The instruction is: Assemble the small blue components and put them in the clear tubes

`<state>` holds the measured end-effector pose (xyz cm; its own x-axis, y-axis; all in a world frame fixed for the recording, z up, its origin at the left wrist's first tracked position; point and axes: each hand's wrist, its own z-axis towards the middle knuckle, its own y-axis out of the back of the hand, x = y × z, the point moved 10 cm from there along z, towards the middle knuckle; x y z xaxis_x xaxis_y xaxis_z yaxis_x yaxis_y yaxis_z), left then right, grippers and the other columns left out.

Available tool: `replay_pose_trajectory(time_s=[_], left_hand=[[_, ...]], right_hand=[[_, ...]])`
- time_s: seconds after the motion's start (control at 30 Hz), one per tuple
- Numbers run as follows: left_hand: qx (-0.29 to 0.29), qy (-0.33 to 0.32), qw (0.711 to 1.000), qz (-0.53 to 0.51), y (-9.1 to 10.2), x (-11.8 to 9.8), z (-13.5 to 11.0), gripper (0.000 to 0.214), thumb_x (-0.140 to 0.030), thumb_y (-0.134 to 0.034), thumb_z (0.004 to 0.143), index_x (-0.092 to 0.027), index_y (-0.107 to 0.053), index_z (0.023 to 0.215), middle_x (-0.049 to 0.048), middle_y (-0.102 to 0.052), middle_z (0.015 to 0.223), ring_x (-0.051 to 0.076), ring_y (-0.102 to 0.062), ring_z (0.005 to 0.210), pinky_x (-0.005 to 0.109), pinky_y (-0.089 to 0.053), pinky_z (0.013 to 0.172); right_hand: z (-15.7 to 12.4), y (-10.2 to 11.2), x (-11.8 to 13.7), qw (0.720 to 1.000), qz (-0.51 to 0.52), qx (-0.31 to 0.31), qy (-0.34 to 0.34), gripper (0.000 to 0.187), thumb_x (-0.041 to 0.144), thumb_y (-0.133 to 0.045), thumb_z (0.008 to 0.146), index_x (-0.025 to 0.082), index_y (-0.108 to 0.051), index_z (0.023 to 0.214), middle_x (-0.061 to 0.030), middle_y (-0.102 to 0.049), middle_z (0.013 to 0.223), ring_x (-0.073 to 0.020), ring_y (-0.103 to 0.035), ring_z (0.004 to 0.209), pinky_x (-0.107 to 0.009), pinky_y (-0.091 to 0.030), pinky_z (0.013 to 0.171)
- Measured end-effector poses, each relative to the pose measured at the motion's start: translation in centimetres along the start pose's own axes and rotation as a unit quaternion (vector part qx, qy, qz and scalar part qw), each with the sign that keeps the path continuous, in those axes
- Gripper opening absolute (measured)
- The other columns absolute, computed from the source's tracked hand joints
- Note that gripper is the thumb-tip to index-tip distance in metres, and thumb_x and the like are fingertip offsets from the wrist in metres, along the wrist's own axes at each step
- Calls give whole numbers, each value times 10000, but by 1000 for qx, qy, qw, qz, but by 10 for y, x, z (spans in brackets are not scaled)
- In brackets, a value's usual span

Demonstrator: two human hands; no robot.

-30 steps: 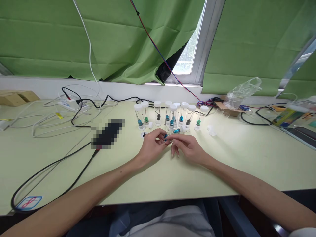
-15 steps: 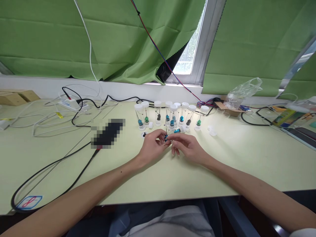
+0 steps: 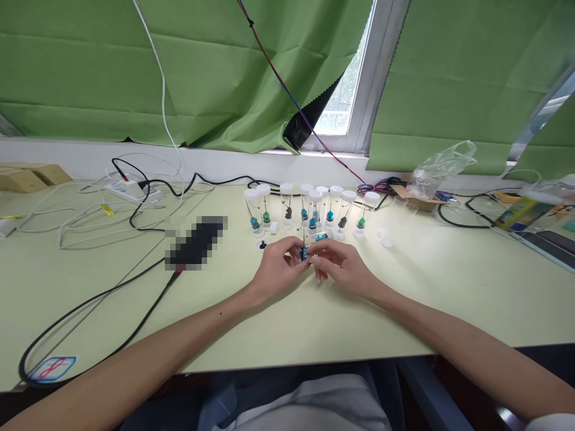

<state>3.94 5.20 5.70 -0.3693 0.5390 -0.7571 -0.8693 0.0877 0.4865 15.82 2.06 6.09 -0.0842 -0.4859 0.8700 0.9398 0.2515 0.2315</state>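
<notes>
My left hand [image 3: 276, 270] and my right hand [image 3: 339, 267] meet over the pale green table [image 3: 426, 287], fingers pinched together on a small blue part with a thin wire stem [image 3: 304, 252]. Just behind my fingertips a clear tube with a blue part inside [image 3: 320, 237] lies on its side. Beyond it stands a row of several clear tubes with white caps [image 3: 309, 206], each holding a blue, green or black part on a wire.
Loose white caps [image 3: 385, 238] lie right of the tubes. A black device [image 3: 197, 242] with a black cable [image 3: 90, 305] sits to the left, beyond it a power strip [image 3: 130, 190] and tangled wires. A plastic bag [image 3: 438, 167] and cardboard box lie at the back right.
The small blue part has turned more upright between my fingertips, and my right hand has closed in slightly toward the left. The tubes have not moved.
</notes>
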Motion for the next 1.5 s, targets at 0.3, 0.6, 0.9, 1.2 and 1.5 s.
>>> replay_pose_trajectory(time_s=[0.3, 0.6, 0.9, 1.2, 1.5], left_hand=[[-6, 0, 1000, 24, 3, -5, 0, 175, -341, -712, 778, -183, -655, 828, -6, -619, 698, 126, -560, 639, 248, -486, 585], [3, -10, 999, 47, 2, -11, 0, 217, -399, -697, 809, -186, -667, 839, -6, -626, 702, 126, -563, 633, 248, -473, 573], [10, -16, 998, 52, 1, -10, 0, 231, -399, -724, 794, -186, -679, 869, -6, -630, 718, 128, -560, 640, 259, -481, 594], [7, -16, 998, 56, 2, -11, 0, 209, -377, -731, 783, -191, -694, 870, -6, -636, 702, 129, -565, 630, 253, -491, 585], [13, -3, 999, 34, 0, -9, 0, 169, -334, -711, 801, -194, -691, 894, 8, -688, 777, 146, -635, 705, 243, -500, 591]], right_hand=[[0, 5, 5, 999, -37, -30, 9, 163, 352, -607, 940, 199, -661, 960, -20, -653, 818, -100, -590, 579, -256, -521, 564], [-1, 11, 8, 995, -80, -53, 25, 207, 361, -567, 966, 189, -653, 891, -14, -633, 745, -103, -585, 559, -247, -482, 537], [-3, 13, 9, 994, -76, -69, 29, 214, 394, -549, 974, 196, -622, 1004, -1, -632, 718, -102, -574, 527, -254, -501, 540], [-4, 11, 2, 997, -47, -58, 27, 248, 410, -461, 1014, 208, -593, 1071, -1, -614, 736, -102, -562, 540, -253, -500, 530], [-4, 12, 0, 997, -33, -58, 23, 245, 397, -443, 1023, 208, -582, 1096, -1, -613, 745, -102, -579, 553, -251, -491, 536]])
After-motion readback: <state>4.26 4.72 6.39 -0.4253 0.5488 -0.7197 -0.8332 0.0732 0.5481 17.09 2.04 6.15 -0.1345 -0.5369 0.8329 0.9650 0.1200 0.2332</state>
